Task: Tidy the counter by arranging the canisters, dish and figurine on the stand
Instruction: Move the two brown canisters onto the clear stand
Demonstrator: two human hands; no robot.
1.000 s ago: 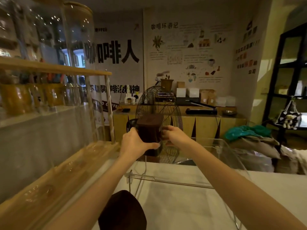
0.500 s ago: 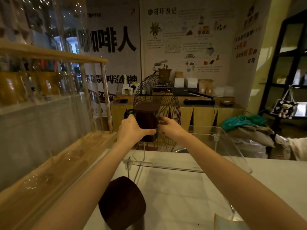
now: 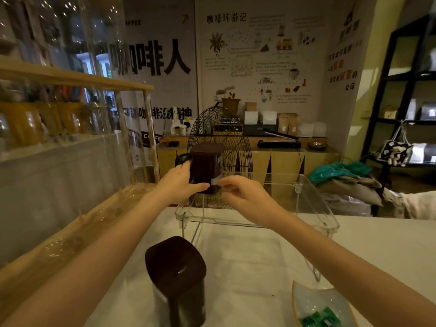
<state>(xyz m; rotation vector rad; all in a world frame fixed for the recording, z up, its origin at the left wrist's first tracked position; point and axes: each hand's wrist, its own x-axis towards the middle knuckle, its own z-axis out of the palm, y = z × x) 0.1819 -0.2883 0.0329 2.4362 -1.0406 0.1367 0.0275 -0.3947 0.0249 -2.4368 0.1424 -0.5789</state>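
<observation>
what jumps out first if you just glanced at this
The dark canister at centre, on the clear stand's back left corner, with the left hand around it and the right hand beside it. Then a second dark canister on the white counter up front, and a dish of green pieces at bottom right.

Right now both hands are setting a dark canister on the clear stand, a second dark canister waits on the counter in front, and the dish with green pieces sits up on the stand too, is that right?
Not quite. The head view shows the dish with green pieces on the counter, in front of the clear stand, not on it. The rest holds: the left hand and right hand are at the dark canister on the stand, and the second canister waits in front.
</observation>
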